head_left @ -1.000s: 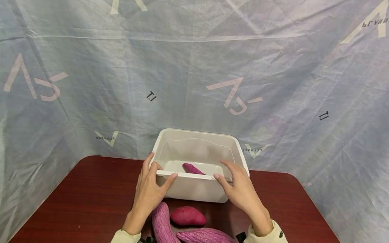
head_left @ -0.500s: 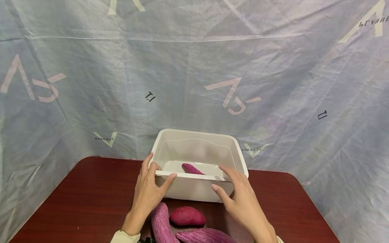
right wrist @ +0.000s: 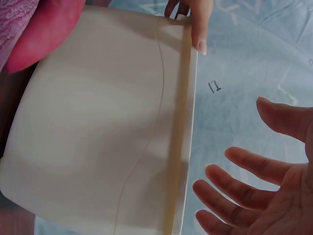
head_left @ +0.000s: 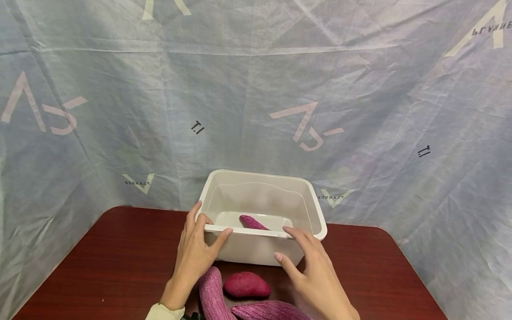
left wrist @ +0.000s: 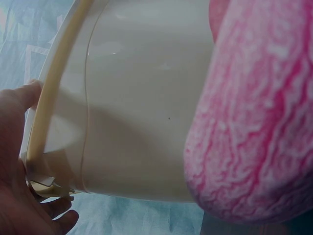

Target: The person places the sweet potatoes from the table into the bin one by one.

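A cream plastic bin (head_left: pixel 256 246) stands on the table, its mouth tipped into view. My left hand (head_left: pixel 194 249) grips the rim at the front left corner; its thumb lies on the front lip and fingers reach round the side. In the left wrist view the bin's outer wall (left wrist: pixel 137 107) fills the middle. My right hand (head_left: pixel 316 271) hovers by the front right of the bin, fingers spread and holding nothing. The right wrist view shows that hand's fingers (right wrist: pixel 247 193) apart from the rim. A purple streaked vegetable (head_left: pixel 253 222) lies inside the bin.
In front of the bin lie a smooth magenta sweet potato (head_left: pixel 247 285), a curved purple streaked vegetable (head_left: pixel 214 293) and another streaked one (head_left: pixel 272 310). They rest on a dark red wooden table (head_left: pixel 120 262). A grey-blue printed cloth (head_left: pixel 248 89) hangs behind.
My right hand has let go of the bin's front rim and drawn back toward me. My left hand and the bin have hardly moved.
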### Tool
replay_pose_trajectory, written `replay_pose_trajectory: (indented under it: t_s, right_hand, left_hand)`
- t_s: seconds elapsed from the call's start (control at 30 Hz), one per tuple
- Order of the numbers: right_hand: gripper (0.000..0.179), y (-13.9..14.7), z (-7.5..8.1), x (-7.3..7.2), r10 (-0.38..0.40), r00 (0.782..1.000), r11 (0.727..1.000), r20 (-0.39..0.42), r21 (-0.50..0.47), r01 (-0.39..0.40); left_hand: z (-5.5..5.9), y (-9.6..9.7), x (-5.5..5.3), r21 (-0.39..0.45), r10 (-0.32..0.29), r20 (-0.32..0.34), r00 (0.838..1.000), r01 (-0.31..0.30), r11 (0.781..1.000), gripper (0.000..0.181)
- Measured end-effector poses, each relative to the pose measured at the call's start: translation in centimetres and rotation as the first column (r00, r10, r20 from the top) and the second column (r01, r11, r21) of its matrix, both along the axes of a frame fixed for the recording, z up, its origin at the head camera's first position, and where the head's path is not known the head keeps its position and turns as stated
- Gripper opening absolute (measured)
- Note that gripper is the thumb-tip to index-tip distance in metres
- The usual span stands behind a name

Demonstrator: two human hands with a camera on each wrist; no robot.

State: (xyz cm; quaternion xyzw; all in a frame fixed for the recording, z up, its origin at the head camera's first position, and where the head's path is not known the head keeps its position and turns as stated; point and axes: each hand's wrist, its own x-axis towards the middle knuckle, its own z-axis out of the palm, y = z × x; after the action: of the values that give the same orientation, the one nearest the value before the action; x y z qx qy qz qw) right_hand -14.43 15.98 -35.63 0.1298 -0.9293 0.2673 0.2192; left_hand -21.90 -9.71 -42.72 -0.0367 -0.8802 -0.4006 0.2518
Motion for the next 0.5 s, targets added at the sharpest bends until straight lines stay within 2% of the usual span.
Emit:
replay_pose_trajectory:
  t_s: [0.3, 0.5]
  right_hand:
    - [0.053, -0.1, -0.6, 0.5, -0.014, 0.994, 1.000, 0.107, -0.022, 0.017]
    - [0.053, -0.3, -1.3, 0.6, 0.001, 0.993, 1.000, 0.121, -0.030, 0.003]
  left_hand:
    - [0.0, 0.0, 0.0, -0.006, 0.004, -0.007, 1.000, -0.004, 1.000, 0.048]
    - [0.0, 0.1, 0.0, -0.007, 0.004, -0.012, 1.000, -0.004, 1.000, 0.049]
